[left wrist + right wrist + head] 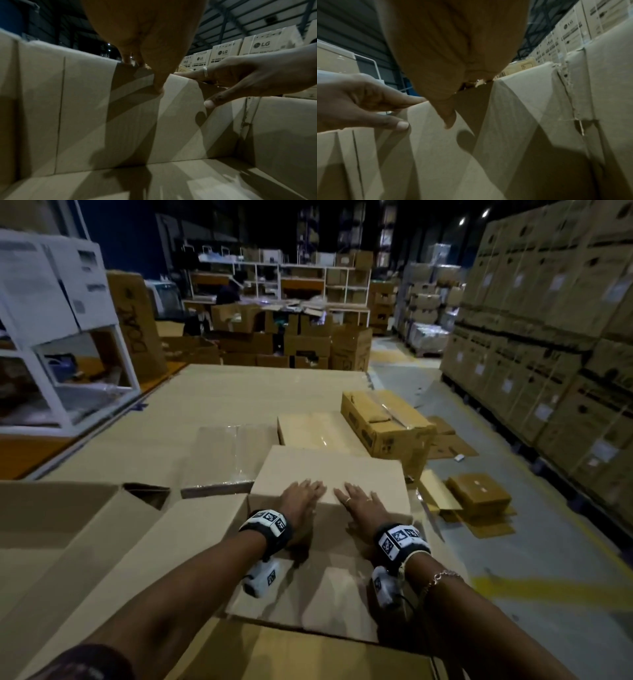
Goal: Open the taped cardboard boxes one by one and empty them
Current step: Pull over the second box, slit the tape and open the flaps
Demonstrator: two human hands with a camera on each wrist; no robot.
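Cardboard, plain and matte brown, makes up the open box [318, 587] in front of the person, its far flap [329, 474] folded outward and flat. Left hand [301, 494] and right hand [359, 501] lie side by side on that flap, fingers straight, grasping nothing. Wrist views alone show the box's bare inside wall [85, 115] and thumbs hanging over the fold.

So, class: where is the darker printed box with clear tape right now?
In the head view, the printed box sits right of centre, beyond both hands, beside a plain box at the platform's right edge.
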